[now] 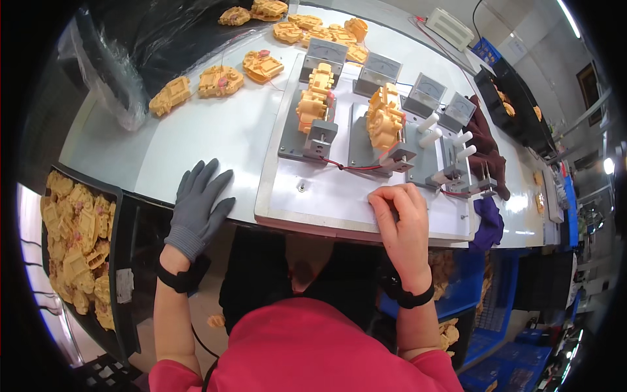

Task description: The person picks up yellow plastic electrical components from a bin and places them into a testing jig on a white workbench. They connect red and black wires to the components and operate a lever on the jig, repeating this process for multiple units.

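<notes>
My left hand (201,208), in a grey glove, lies flat on the white tabletop near its front edge, fingers stretched out and holding nothing. My bare right hand (403,225) rests at the front of a white test board (313,202), its fingers curled together; whether anything small is in them is hidden. Beyond it on the board stand grey fixtures with analog meters (377,72) behind them. One yellow plastic housing (315,98) sits in the left fixture, another yellow housing (385,117) in the fixture beside it. White pegs (430,138) stick up from the fixtures at the right.
Several yellow housings (221,81) lie at the table's back left, beside clear plastic sheeting (124,98). A black crate (121,261) full of yellow parts stands at left. Purple cloth (488,223) and maroon cloth (483,144) lie right of the board. Blue crates (467,291) sit below.
</notes>
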A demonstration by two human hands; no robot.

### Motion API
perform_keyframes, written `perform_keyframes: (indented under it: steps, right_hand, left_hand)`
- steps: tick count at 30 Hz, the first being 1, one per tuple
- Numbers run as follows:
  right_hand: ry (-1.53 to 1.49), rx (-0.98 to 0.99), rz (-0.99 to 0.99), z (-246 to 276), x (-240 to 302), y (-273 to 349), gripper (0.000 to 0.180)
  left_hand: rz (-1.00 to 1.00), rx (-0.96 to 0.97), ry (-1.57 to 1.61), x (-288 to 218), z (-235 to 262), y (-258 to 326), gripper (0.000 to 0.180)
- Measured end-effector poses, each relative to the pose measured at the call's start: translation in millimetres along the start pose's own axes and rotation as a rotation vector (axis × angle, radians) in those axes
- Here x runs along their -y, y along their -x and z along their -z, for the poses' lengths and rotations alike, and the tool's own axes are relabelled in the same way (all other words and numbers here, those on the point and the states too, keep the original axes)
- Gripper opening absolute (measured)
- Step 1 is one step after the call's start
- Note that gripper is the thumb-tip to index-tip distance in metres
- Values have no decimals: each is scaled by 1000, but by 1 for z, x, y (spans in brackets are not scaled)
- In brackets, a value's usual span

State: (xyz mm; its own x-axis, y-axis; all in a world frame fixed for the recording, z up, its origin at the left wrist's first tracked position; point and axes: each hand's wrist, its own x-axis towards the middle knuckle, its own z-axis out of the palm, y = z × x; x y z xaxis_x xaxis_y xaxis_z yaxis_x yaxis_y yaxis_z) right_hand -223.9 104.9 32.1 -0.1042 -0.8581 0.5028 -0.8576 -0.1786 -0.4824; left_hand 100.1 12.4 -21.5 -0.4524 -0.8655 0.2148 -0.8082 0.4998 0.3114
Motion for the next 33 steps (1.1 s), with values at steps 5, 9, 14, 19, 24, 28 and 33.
perform_keyframes:
  steps: [5, 9, 14, 19, 24, 28, 33]
  right_hand:
    - [24, -18, 0, -3, -1, 2, 7]
    - [58, -47, 4, -4, 1, 3, 7]
    - [55, -64, 17, -4, 3, 2, 8]
    - [46, -69, 20, -4, -2, 5, 8]
    - [66, -93, 35, -4, -1, 5, 9]
    - [52, -112, 62, -5, -1, 4, 9]
    - [63, -126, 67, -3, -4, 5, 10]
  left_hand:
    - [-104, 294, 179, 23, 31, -23, 56]
    - [-45, 285, -42, 58, 66, -98, 65]
    - [129, 140, -185, 90, 52, -186, 84]
    - [290, 169, -290, 50, 21, -173, 88]
    - [194, 38, -335, 26, 14, -154, 82]
    - [-40, -55, -191, 25, 10, -159, 74]
    - [-10, 182, -304, -4, 14, -176, 52]
